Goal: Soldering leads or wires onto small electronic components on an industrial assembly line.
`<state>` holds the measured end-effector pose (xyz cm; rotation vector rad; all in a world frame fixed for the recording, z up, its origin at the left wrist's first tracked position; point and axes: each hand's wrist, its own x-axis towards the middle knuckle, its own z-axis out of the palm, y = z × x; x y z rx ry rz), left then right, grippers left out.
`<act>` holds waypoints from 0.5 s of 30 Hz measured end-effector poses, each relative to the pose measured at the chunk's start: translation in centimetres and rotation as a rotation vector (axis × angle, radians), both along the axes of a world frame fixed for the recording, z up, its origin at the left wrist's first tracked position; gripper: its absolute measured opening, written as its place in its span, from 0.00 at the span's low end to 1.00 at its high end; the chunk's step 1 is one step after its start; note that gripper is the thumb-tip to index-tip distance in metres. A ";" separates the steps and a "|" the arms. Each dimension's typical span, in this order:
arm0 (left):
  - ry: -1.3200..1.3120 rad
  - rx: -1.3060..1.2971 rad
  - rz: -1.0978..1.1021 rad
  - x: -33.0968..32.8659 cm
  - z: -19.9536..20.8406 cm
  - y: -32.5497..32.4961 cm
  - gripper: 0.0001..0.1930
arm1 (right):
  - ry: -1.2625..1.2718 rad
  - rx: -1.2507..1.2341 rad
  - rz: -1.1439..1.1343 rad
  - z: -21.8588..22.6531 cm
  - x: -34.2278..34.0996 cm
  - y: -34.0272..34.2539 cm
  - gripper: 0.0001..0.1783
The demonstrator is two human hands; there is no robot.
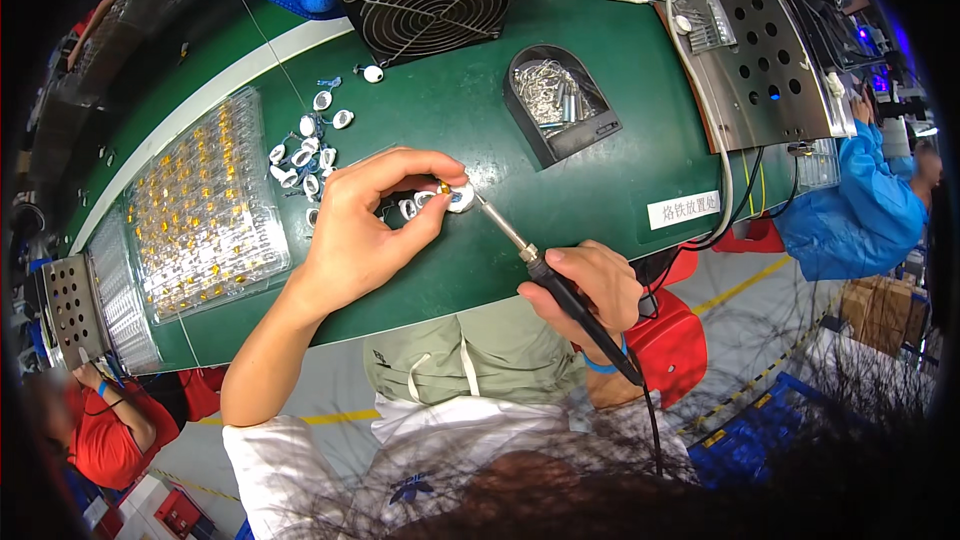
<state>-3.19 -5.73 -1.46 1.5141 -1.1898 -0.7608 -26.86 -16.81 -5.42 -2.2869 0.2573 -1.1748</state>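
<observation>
The small white piece [462, 201] is held over the table [420, 105], toward its near edge, pinched between thumb and forefinger of the left hand [350, 210]. The right hand [602, 285] grips the soldering iron [562, 295] by its dark handle, tip at the piece's right side; contact is too small to tell. Good work here likely wants a steady pinch, light tip pressure and fingertips clear of the hot metal shaft.

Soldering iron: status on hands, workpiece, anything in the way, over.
Right hand gripping iron, tip at white piece. Left hand pinching that piece. Loose pieces beside left hand, not between tip and work.
</observation>
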 end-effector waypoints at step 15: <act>-0.507 -0.163 0.097 2.8 4.3 3.4 0.10 | 0.099 -0.007 -0.170 2.3 1.0 -2.6 0.31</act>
